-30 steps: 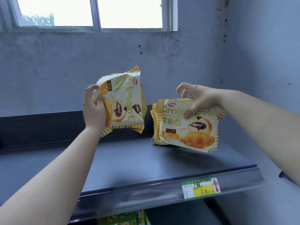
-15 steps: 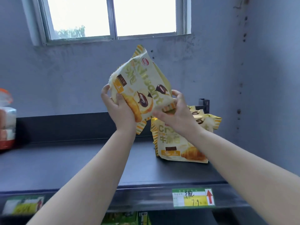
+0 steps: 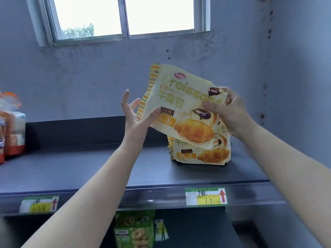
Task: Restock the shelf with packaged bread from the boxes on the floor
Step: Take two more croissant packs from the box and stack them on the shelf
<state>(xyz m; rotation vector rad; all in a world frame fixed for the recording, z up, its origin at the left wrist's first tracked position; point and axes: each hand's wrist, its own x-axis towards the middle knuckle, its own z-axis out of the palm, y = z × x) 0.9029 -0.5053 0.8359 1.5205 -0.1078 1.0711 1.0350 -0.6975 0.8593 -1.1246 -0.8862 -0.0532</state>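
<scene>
Half a second ago both hands clutched the croissant bag (image 3: 180, 108) with its print turned sideways; now it faces front, tilted with its left end higher, and only the right hand (image 3: 227, 111) grips it, thumb across the printed front near the right edge and fingers curled behind. Its left-hand partner, the left hand (image 3: 136, 113), has loosened: fingers spread and nearly straight, with the thumb touching the bag's lower left corner without curling round it. That bag is held in the air above the shelf (image 3: 107, 169), its lower edge overlapping the top of the bags of the same kind (image 3: 202, 154) that stand upright at the right end of the dark shelf board, close to the wall corner. Whether the held bag touches those standing ones cannot be told. On the shelf's front rail, below the standing bags, sits a green and yellow price tag (image 3: 206, 197) with a red arrow; a second, blurred tag (image 3: 38, 205) sits on the rail far to the left. At the left end of the shelf stand bread loaves (image 3: 11, 129) in orange and white wrapping, well apart from the croissant bags. Below the shelf, green packets (image 3: 134, 230) show on the lower level. Behind everything rises a grey wall (image 3: 89, 77) with a window (image 3: 123, 17) above.
</scene>
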